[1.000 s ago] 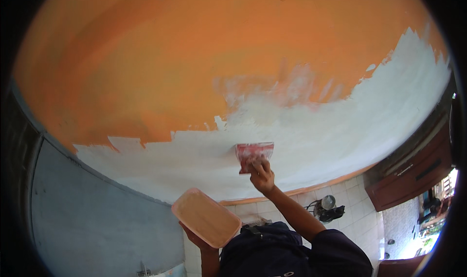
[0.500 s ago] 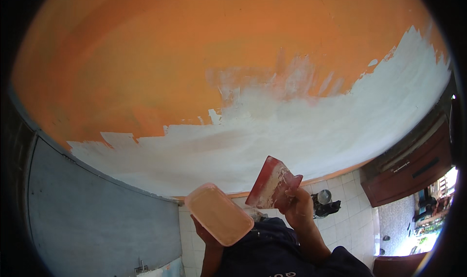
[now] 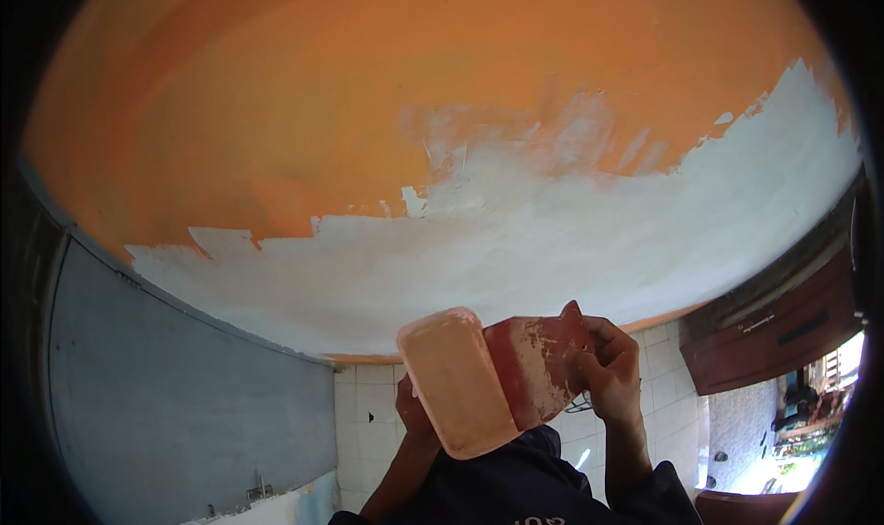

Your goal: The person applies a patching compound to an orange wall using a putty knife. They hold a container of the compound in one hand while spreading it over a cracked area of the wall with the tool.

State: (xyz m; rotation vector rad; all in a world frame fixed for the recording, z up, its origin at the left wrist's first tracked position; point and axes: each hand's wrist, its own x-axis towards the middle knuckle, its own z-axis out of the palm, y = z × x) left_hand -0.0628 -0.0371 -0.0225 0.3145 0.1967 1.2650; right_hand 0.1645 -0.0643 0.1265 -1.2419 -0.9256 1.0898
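I read the red scraper blade [image 3: 532,370] low in the middle of the view, smeared with white filler, its left edge tucked against the rim of the pink tray [image 3: 456,391]. The right hand [image 3: 610,370] pinches the blade's right side, fingers curled over it. The left hand [image 3: 414,413] sits under the tray, mostly hidden by it; fingers wrap its underside, grip closed as far as I can tell. Tray and blade touch; both are held just above the dark clothing [image 3: 534,484] at the bottom edge.

Edges and room: above the tools the ceiling [image 3: 368,129] is wide open. The white-filled patch [image 3: 552,249] has a ragged upper boundary against the orange, with thin streaks at its top middle. To the left a grey wall [image 3: 184,378]; below, white wall tiles [image 3: 364,405]; to the right a dark wooden cabinet [image 3: 773,327].

Count: one blade, one tray, two hands, one cabinet.

Change: one second ago the blade was pressed flat on the ceiling with the arm stretched up; half a second ago it had dropped beside the tray; now it meets the tray rim. The tray has risen slightly toward centre.
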